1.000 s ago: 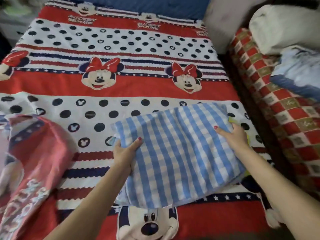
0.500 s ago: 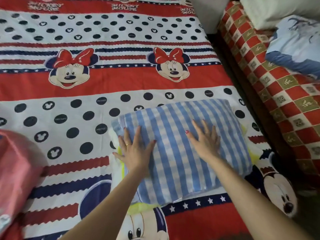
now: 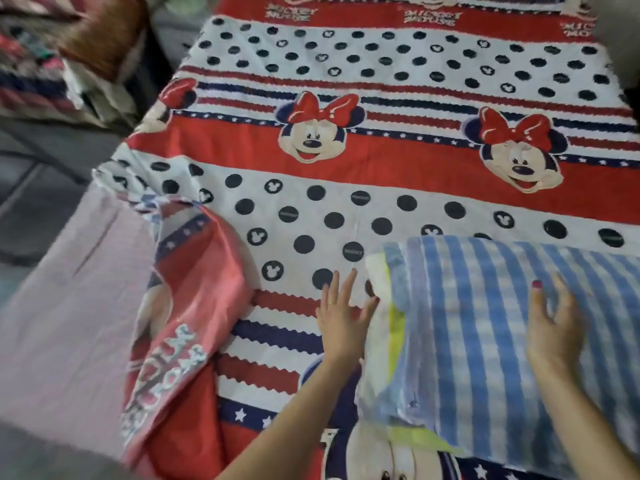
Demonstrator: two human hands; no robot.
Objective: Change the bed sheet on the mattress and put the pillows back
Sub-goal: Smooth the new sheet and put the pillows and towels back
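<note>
Our right hand [image 3: 550, 327] lies flat, fingers spread, on the blue checked pillow [image 3: 512, 341] at lower right of the frame. Our left hand [image 3: 341, 311] is flat too, fingers straight, on the printed sheet [image 3: 346, 140] just beside the pillow's left end, holding nothing. The pillow's long axis runs left to right across the bed. At lower left the sheet's corner [image 3: 183, 306] is flipped back off the pink mattress [image 3: 62, 306]; the left hand is nearer it, so probably that corner gets pulled over next.
</note>
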